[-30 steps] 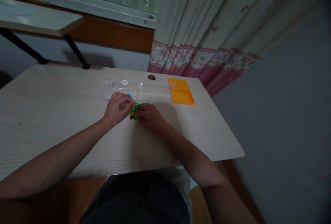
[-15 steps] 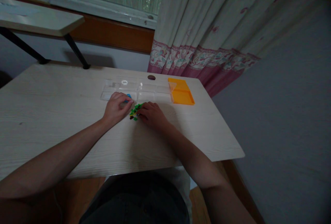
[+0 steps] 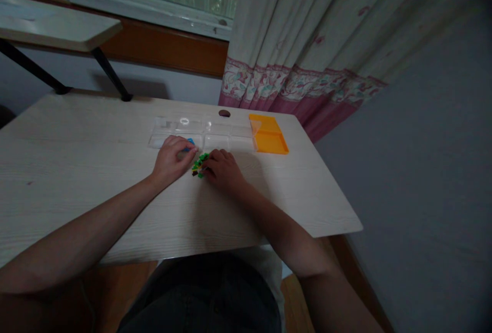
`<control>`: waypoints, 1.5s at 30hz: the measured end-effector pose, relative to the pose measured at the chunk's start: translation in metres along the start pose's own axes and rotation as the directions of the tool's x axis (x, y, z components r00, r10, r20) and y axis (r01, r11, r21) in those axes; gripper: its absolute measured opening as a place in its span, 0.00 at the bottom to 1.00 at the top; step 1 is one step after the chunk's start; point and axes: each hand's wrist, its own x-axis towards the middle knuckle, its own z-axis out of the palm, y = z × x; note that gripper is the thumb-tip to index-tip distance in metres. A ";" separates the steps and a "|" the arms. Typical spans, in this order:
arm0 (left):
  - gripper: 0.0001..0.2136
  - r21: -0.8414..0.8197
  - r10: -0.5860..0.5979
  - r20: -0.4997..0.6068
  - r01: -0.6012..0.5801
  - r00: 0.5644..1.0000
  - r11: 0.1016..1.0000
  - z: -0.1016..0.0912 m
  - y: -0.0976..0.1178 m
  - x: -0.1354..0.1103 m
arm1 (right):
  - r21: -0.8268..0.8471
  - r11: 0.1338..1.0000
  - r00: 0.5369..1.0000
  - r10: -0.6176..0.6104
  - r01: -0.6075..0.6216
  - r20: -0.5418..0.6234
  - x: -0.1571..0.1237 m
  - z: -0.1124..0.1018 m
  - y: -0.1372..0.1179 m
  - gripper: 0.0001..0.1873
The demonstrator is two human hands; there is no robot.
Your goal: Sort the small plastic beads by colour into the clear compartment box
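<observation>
A small heap of tiny green, yellow and dark pieces (image 3: 199, 164) lies on the pale wooden table (image 3: 96, 169) between my hands. My right hand (image 3: 223, 169) rests just right of the heap, fingers curled, its fingertips touching the pieces. My left hand (image 3: 171, 158) lies to the left of the heap with its fingers bent down on the table; a small blue piece (image 3: 190, 142) shows at its fingertips. Whether either hand pinches a piece is hidden. A clear plastic compartment tray (image 3: 215, 130) sits just behind both hands.
An orange lid (image 3: 268, 140) lies at the right end of the clear tray. A round cable hole (image 3: 224, 113) is near the table's far edge. Curtains (image 3: 307, 56) hang behind; a second table (image 3: 54, 25) stands at far left under the window.
My right hand has slid slightly right off the heap, so more of the coloured pieces show. My left hand has stayed in place.
</observation>
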 end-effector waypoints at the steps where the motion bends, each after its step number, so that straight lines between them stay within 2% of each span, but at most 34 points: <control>1: 0.08 0.000 -0.003 0.001 0.003 1.000 1.000 0.000 0.000 0.000 | 0.007 1.000 1.000 0.009 -0.009 -0.014 0.000 0.001 -0.001 0.11; 7: 0.09 -0.003 -0.014 -0.016 0.014 1.000 1.000 0.001 -0.001 0.001 | 0.056 0.997 0.998 0.046 -0.044 -0.035 -0.001 0.008 -0.003 0.07; 14: 0.09 -0.001 -0.018 -0.004 0.017 1.000 1.000 -0.001 -0.001 0.001 | -0.020 1.000 0.999 0.016 -0.017 -0.050 -0.001 0.006 -0.004 0.09; 19: 0.10 0.008 -0.049 -0.006 0.049 0.999 0.999 0.002 -0.006 0.001 | 0.020 0.999 0.993 0.032 -0.030 -0.118 0.001 0.006 0.004 0.08; 24: 0.09 0.034 -0.052 -0.037 0.054 0.998 0.998 0.002 -0.008 0.001 | 0.123 0.988 0.967 0.118 -0.092 -0.227 0.005 0.000 0.022 0.06; 31: 0.10 0.239 -0.079 -0.085 0.098 0.993 0.966 -0.008 -0.021 0.003 | 0.309 0.939 0.896 0.262 -0.151 -0.357 0.007 -0.009 0.037 0.08; 37: 0.08 0.213 -0.169 -0.113 0.190 0.979 0.958 -0.009 -0.034 0.004 | 0.517 0.828 0.868 0.406 -0.217 -0.286 0.004 -0.015 0.033 0.08; 45: 0.08 0.185 -0.169 -0.127 0.191 0.977 0.964 -0.010 -0.033 0.005 | 0.530 0.829 0.891 0.366 -0.181 -0.269 0.007 -0.013 0.034 0.07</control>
